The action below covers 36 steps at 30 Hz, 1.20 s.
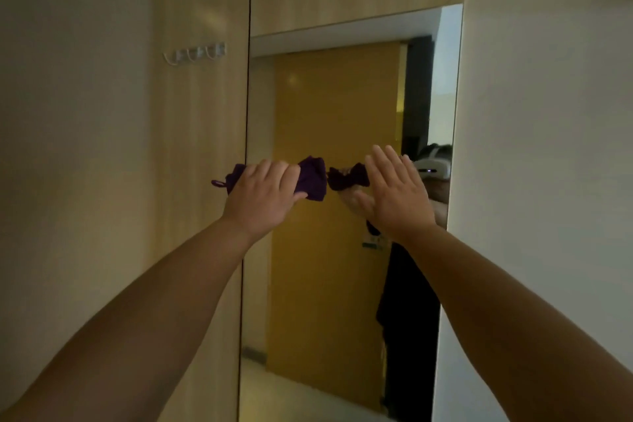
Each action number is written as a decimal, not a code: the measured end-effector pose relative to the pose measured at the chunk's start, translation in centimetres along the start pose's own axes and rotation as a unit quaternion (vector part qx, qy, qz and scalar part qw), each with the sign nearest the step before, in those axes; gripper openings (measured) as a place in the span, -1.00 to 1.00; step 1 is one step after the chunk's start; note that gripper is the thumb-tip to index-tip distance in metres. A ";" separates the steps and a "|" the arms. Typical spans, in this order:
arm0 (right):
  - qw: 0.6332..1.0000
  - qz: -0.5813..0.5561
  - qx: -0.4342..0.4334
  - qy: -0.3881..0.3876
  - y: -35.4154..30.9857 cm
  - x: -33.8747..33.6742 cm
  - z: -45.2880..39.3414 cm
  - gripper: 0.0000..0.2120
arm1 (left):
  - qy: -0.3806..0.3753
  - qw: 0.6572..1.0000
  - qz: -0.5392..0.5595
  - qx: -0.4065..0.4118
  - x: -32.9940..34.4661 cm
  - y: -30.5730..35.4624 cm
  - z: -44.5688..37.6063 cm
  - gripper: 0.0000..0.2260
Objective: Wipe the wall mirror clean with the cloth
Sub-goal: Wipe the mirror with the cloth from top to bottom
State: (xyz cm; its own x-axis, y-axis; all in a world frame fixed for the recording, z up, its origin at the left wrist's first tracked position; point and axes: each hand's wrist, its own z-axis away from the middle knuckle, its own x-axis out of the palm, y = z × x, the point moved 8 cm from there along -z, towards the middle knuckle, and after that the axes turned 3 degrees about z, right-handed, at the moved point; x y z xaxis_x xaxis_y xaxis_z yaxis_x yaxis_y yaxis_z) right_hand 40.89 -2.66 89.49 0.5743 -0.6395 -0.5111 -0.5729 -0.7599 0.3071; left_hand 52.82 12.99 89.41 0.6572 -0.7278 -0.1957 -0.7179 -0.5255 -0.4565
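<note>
A tall wall mirror [329,284] fills the middle of the head view, set between a wood panel and a white wall. My left hand [262,197] grips a bunched purple cloth [313,178] near the mirror's left edge, at about mid height. The cloth's reflection shows just to its right in the glass. My right hand [394,192] is raised with straight, spread fingers flat toward the mirror's right part; whether the palm touches the glass cannot be told. It holds nothing.
A wood panel [202,147] with a white hook rack [197,52] stands left of the mirror. A white wall corner [534,181] juts out at the right. The glass reflects a yellow door and a person in dark clothes.
</note>
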 end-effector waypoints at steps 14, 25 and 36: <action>0.995 0.076 0.010 0.063 2.9 3.2 -15.5 -0.28 | 0.097 0.995 0.017 -0.021 10.3 -8.0 -9.7 -0.59; 0.979 0.140 0.099 0.107 3.0 4.6 -22.0 -0.28 | 0.177 0.983 0.048 -0.007 15.8 -17.3 -15.3 -0.58; 0.971 0.182 0.104 0.110 3.4 6.4 -23.9 -0.27 | 0.193 0.975 0.108 -0.023 19.2 -19.1 -21.5 -0.62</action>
State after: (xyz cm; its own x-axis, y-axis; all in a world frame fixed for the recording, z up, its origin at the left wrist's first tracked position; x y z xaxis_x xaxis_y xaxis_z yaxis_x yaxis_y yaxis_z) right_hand 56.59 -12.08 106.40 0.4092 -0.8886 -0.2074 -0.8547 -0.4528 0.2540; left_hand 74.21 -0.39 113.09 0.3598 -0.9309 0.0630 -0.8458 -0.3540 -0.3993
